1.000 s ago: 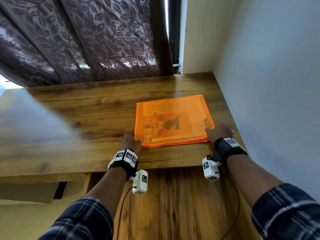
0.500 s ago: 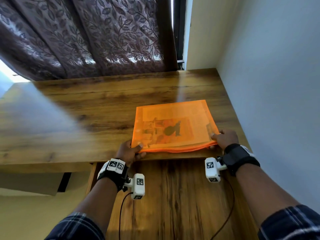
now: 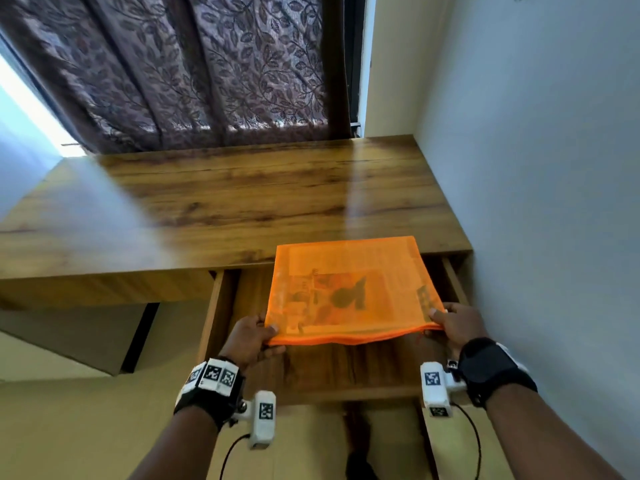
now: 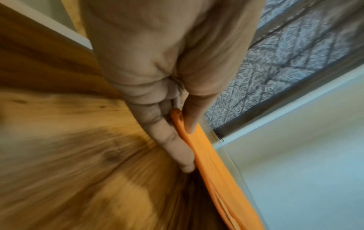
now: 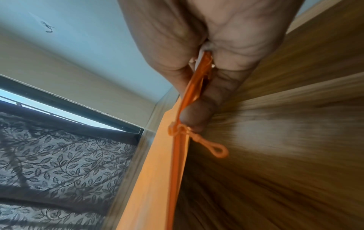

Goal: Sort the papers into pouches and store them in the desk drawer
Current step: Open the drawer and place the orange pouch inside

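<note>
I've pulled the pouch off the counter; it now hangs over the open drawer. My left hand and right hand each pinch a near corner; papers inside look blurred.

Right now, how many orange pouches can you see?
1. The orange pouch is held over the open drawer, with the left hand and right hand gripping its near corners. Others may be out of view.

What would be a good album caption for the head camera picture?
Both hands hold an orange mesh pouch of papers over the open desk drawer.
</note>
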### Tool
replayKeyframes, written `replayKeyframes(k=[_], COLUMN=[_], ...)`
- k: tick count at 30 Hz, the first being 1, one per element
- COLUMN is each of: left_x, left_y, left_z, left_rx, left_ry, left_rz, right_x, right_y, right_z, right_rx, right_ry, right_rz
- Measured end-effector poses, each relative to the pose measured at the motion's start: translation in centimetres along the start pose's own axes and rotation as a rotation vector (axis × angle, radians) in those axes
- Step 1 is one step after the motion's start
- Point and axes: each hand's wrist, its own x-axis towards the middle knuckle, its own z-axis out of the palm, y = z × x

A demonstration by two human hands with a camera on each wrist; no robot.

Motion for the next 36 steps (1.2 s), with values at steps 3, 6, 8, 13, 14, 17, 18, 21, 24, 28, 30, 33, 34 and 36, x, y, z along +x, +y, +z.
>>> replayKeyframes(k=[3,6,8,13,14,17,18,21,24,28,30,33,34,36], left_x=[-3.1,-5.3,-6.1,-6.4,-6.1,-4.6,-4.0,-1.6,0.4,1.9,2.0,1.5,1.3,0.7], left_y=[-3.1,-5.9,-7.2,-7.1,-6.8,-5.8,-5.4,-4.2,-3.1,-2.6,-2.4,-2.1,-1.9,-1.4], left_z=[-1.4,-2.3,-2.4,-1.9,-1.8,-1.8,-1.9,-2.2,-2.1,-1.6,-1.4,-1.1,-1.1,-1.2], left_rx=[0.091,0.115,0.113,0.129,0.148,0.336,0.404,0.619,0.781,0.952,1.007,1.163,1.227,1.324], left_ry=[-0.044,-0.044,-0.037,0.023,0.054,0.133,0.149,0.14,0.114,0.047,0.058,0.041,0.024,-0.003], left_rz=[0.0,0.005,-0.011,-0.028,-0.012,0.034,0.033,0.019,-0.035,-0.108,-0.115,-0.132,-0.14,-0.138], right_x=[-3.5,-5.1,-5.9,-5.5,-5.2,-4.0,-3.6,-1.6,0.7,2.5,2.7,2.2,2.0,1.6], right_y=[3.6,7.1,8.3,8.5,8.1,6.8,6.5,5.7,5.4,5.2,5.3,5.4,5.4,5.6], right_z=[-1.3,-2.2,-2.4,-1.8,-1.6,-0.8,-0.5,0.5,1.4,1.7,1.8,1.6,1.5,1.3], right_rx=[-0.011,-0.019,0.065,0.101,0.115,0.19,0.2,0.109,-0.033,-0.216,-0.278,-0.474,-0.573,-0.703], right_ry=[0.013,0.031,0.022,-0.006,-0.017,-0.047,-0.057,-0.121,-0.205,-0.27,-0.279,-0.24,-0.229,-0.217], right_rz=[0.003,0.035,0.083,0.122,0.126,0.144,0.138,0.118,0.129,0.158,0.181,0.137,0.092,0.012])
